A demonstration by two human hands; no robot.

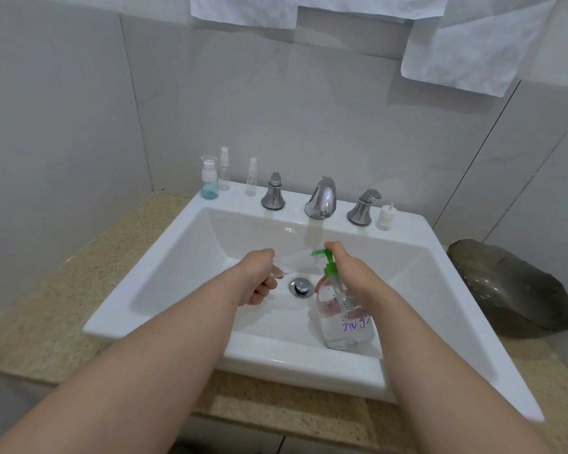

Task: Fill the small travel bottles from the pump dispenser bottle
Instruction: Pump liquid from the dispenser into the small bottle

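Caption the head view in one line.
Over the sink, left hand holds a travel bottle at the spout of the pump bottle, which the right hand grips.

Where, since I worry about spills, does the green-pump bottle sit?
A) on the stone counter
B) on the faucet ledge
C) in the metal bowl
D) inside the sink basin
D: the pump bottle sits inside the sink basin beside the drain, the right hand on its green pump head.

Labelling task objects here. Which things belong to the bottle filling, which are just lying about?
Job: pump bottle, gripped by the right hand; clear bottle, held at the nozzle by the left hand; blue bottle, tall spray bottle, short spray bottle and white spray top on the sink ledge.
Lying about: tap, dark bowl, paper sheets.
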